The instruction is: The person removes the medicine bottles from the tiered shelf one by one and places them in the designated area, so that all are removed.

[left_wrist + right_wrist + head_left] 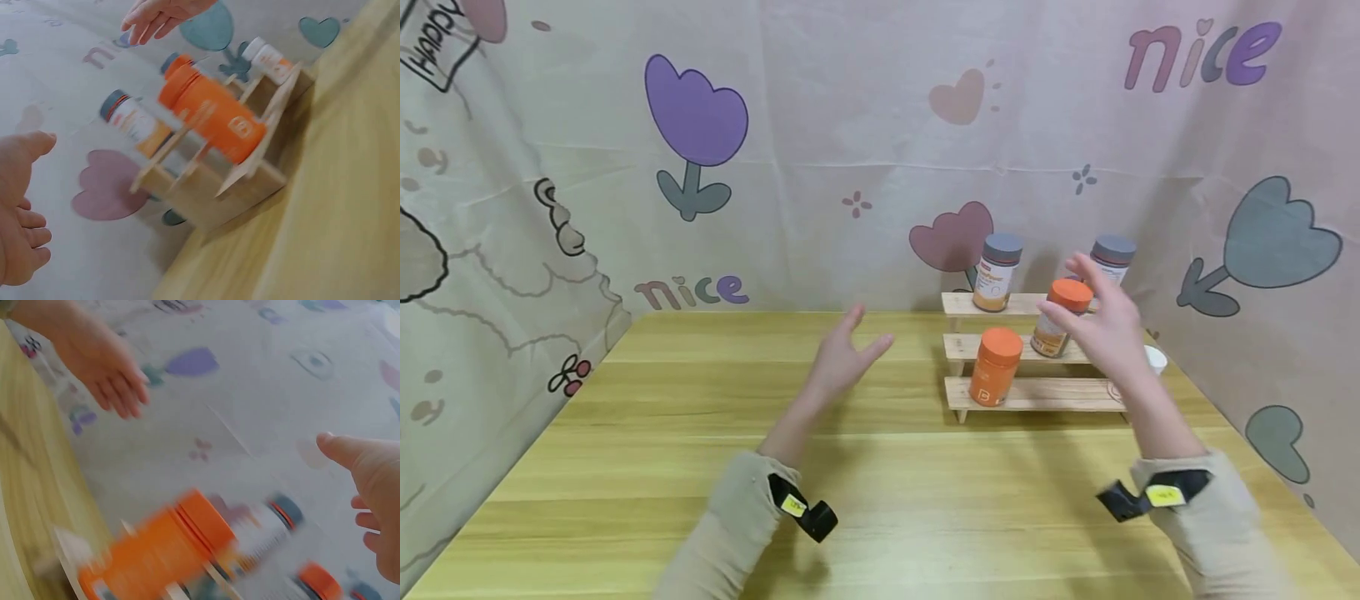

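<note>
My right hand (pixel 1108 333) hovers in front of a three-step wooden rack (pixel 1052 398), thumb and fingers spread, holding nothing. In the head view it overlaps a bottle with an orange cap (pixel 1070 293) on the middle step and partly covers a grey-capped bottle (pixel 1112 252) at the top right. A fully orange bottle (pixel 997 367) stands on the lowest step's left end. Above it, on the top step, is another grey-capped bottle (pixel 997 273). Left of the rack, my left hand (pixel 842 358) is raised over the table with thumb apart, also holding nothing.
A small white bottle (pixel 269 59) stands at the lowest step's right end, mostly behind my right wrist in the head view. The wood-grain table (pixel 925 508) reaches back to a printed cloth (pixel 820 108), which also hangs along both sides.
</note>
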A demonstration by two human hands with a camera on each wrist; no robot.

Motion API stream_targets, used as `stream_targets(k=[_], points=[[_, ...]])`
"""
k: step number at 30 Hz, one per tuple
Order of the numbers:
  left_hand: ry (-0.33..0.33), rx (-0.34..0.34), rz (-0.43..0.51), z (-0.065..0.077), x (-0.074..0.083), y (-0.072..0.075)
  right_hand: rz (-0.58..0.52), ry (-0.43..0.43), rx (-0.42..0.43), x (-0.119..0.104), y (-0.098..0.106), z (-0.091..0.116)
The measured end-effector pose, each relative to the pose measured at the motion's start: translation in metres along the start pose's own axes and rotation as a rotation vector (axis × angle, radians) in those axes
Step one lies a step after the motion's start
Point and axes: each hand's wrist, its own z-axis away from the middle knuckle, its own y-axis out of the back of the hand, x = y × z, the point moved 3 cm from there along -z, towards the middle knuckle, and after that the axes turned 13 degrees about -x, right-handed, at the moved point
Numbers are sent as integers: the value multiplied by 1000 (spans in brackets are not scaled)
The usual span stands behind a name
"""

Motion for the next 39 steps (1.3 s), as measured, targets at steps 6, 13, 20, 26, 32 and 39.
stream_targets(k=[6,13,20,26,32,39], points=[[11,-36,160,0,0,-28,-39,-132,51,51,41,28],[66,-117,181,-6,-10,-60,-53,-312,0,121,68,60],[70,-197,215,-9,-17,-89,-97,-288,-234,190,68,85],[90,-229,178,-9,-21,-107,-133,-297,-363,223,49,93],[115,-240,164,-12,-24,-119,-113,-281,-442,222,30,86],[141,-261,164,-12,-26,-130,-127,-311,-471,216,21,82]])
